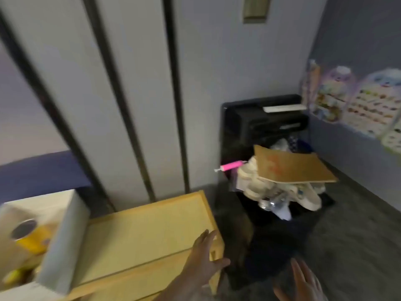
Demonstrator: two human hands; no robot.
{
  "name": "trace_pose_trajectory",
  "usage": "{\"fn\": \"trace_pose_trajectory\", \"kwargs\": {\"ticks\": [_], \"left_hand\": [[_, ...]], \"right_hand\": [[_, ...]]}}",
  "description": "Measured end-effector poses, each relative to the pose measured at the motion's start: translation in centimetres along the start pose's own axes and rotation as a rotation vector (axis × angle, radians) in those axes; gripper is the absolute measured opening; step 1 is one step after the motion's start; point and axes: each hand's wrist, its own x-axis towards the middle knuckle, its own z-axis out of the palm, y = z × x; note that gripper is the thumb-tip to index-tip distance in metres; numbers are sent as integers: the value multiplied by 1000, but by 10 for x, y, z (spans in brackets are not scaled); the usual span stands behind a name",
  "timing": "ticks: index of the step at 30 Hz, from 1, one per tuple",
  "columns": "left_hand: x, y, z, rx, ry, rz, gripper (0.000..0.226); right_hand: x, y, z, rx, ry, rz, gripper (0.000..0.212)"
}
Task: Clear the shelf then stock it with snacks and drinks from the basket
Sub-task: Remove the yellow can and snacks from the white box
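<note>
Nearest the camera, at the bottom edge, I am seeing the right hand (303, 283) hanging over the dark floor (351, 246) with its fingers spread wide and nothing in its grip. Just to its left, the left hand (204, 255) is lying flat on the right end of the yellow wooden shelf (141, 231), fingers splayed over the top edge and the thumb hooking past the corner; its grip is open too, pressing on the wood rather than closing round anything. I am reading the shelf's top as bare, running away from me toward the wall. On the far left, touching the shelf's end, a white basket (63, 242) is sitting with a can (22, 230) standing in it, lid up, and some yellow packets (36, 240) around the can; blur is stopping me from telling what they are. Further back and to the right, a black bin (273, 216) is overflowing with pale crumpled rubbish, a flat piece of brown cardboard (290, 166) lying tilted on top and a pink tube (231, 165) sticking out on its left. Behind the bin a black printer (267, 120) is standing against the pale panelled wall (134, 83), and colourful posters (355, 107) are hanging on the blue wall at the right.
</note>
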Motion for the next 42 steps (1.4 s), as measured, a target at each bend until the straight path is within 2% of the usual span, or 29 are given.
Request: {"fn": "trace_pose_trajectory", "kwargs": {"ticks": [2, 4, 6, 8, 13, 18, 22, 25, 29, 37, 42], "left_hand": [[-20, -14, -49, -15, 76, -17, 95], [-42, -29, -96, -28, 149, -35, 92], [-64, -47, -139, -42, 212, -43, 98], [-87, -66, -181, -38, 274, -59, 109], [-136, -126, -269, 35, 461, -100, 79], [-176, -191, -342, 20, 562, -233, 77], [-186, -232, -387, 45, 644, -300, 73], [-180, -263, -410, 78, 642, -371, 77], [-165, -292, -425, 84, 619, -406, 80], [-131, -331, -430, 94, 513, -405, 79], [-111, -342, -434, 88, 469, -403, 79]], "right_hand": [[4, -70, -3, -65, -198, -1, 108], [4, -134, -1, -84, -254, -75, 113], [6, -187, 11, -62, -200, -161, 111], [3, -244, 22, 2, -221, -258, 106], [-8, -366, 51, 12, -232, -501, 99], [-31, -476, 80, 68, -202, -731, 92], [-56, -549, 106, 121, -271, -832, 91], [-75, -587, 128, 130, -285, -948, 85], [-92, -616, 161, 116, -453, -999, 91], [-93, -634, 214, 54, -596, -854, 103], [-92, -633, 228, 32, -723, -694, 113]]}}
